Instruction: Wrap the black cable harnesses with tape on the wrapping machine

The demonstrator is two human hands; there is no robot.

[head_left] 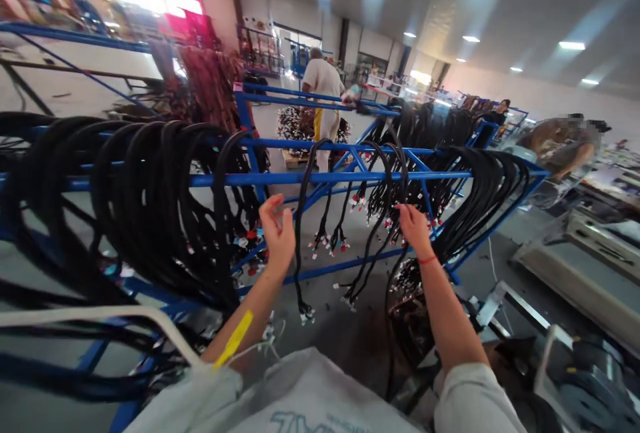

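Black wire harnesses hang folded over a blue metal rack point(320, 178) in front of me. My left hand point(278, 236) is raised beside a single hanging harness point(300, 240); thumb and fingers are apart and hold nothing. At the right, my right hand point(414, 228) has its fingers closed at a black wire harness point(403, 176) draped over the rail. Part of that harness is hidden behind the fingers. White and red connectors point(333, 243) dangle from the lower ends of nearby harnesses.
Thick bundles of black harnesses point(150, 193) fill the rack's left side, with another bundle point(493, 186) at its right end. A person point(323, 83) stands beyond the rack. Metal equipment point(595, 366) stands at lower right. A pale curved tube point(100, 313) crosses lower left.
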